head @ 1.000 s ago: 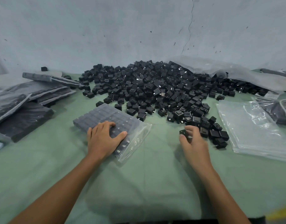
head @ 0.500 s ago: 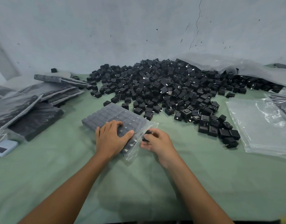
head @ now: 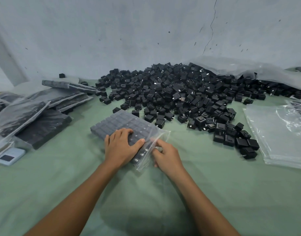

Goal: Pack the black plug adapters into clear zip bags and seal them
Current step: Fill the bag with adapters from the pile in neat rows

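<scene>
several filled clear zip bags [head: 35, 113], dark with packed adapters, lie stacked at the table's left edge. a small pale-blue flat device [head: 10, 156] sits just in front of them.

centre: one clear zip bag [head: 122, 125], nearly full of black adapters in neat rows, lies flat on the green cloth-covered table [head: 61, 184], mouth toward the near right.

left hand [head: 120, 147]: spread flat, palm down, pressing on the bag's near end. fingers straight, gripping nothing.

right hand [head: 166, 155]: at the bag's open mouth, fingers curled against the film lip. motion blur there, so cannot tell whether it pinches an adapter, the film or nothing.

judgement: step in hand is finishing the last row at the mouth end. next move calls for seating the end adapters flush, then pressing the zip strip closed along the lip, with the rows held down so they do not shift.

heap of loose black plug adapters [head: 180, 94]: spreads from the far edge, nearest pieces right of the right hand, apart from it.

empty clear zip bags [head: 280, 133]: flat stack at the right edge.
</scene>
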{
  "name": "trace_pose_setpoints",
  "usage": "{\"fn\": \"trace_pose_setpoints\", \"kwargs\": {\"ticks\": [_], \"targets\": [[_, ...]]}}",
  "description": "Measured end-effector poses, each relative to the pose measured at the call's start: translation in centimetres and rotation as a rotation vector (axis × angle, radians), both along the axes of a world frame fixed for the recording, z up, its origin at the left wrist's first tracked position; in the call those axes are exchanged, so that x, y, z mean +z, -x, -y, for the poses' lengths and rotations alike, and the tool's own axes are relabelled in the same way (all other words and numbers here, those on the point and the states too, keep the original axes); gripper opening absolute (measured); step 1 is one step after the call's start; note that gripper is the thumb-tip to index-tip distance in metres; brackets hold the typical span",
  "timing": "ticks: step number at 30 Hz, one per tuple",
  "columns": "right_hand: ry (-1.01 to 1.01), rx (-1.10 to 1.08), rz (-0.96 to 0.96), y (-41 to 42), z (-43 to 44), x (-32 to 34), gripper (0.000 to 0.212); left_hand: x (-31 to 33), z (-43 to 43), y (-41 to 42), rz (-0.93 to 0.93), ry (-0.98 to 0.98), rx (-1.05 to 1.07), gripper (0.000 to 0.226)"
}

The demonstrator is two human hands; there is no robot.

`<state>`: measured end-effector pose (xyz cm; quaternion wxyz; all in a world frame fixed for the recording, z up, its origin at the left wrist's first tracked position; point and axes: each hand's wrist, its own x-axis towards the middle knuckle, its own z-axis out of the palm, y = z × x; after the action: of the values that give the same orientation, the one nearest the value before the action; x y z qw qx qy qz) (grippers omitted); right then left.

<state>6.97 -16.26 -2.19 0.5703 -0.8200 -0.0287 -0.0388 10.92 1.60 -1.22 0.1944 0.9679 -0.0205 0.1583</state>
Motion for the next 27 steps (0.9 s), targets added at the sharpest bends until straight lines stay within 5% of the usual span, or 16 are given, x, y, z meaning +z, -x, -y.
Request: {"fn": "trace_pose_setpoints", "kwargs": {"ticks": [12,18,22,27], "targets": [[-0.077,0.010,-0.025,0.2,0.4,0.2,0.018,0.5,1.6,-2.2,-0.154,-0.065,0.071,0.084],[0.492,-0.401,0.265,-3.9,7.3,2.0,0.028,0.0,1.5,-2.1,-0.146,-0.077,0.079,0.094],[0.903,-0.449,0.128,-7.7,11.8,3.2,0.048,-0.1,1.7,-2.0,-0.137,-0.070,0.082,0.094],[1.013,-0.386,0.067,-7.9,13.1,2.6,0.041,-0.1,1.6,-2.1,-0.144,-0.075,0.081,0.093]]}}
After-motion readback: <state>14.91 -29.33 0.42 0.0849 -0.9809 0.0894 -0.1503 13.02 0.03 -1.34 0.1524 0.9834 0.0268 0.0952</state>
